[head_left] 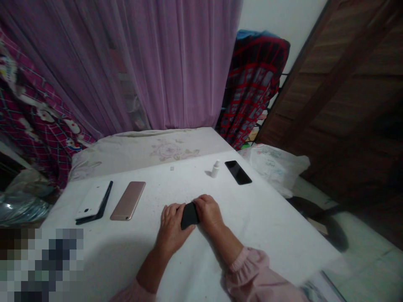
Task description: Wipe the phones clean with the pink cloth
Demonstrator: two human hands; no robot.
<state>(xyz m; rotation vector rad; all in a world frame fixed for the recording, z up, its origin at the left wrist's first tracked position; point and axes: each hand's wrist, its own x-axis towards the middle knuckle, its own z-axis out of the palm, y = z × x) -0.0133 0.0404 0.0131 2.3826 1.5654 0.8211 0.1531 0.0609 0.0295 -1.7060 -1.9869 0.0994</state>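
A black phone (189, 215) lies between my hands, low over the white tabletop or resting on it; I cannot tell which. My left hand (171, 226) closes on its left side, thumb along the near edge. At the right and far edge, my right hand (210, 214) grips it with curled fingers, some of them hidden. To the left lie a rose-gold phone (128, 201), back up, and a white phone (93, 200) overlapping a dark phone or cover (106, 205). A small white spray bottle (215, 168) stands upright beyond my right hand, beside another black phone (238, 172).
White cloth covers the table (176, 184), and a floral cloth (170, 149) shows at its far end. A tiny grey square (171, 168) lies near the middle. Purple curtains (185, 63) hang behind. A plastic bag (273, 163) sits off the right edge.
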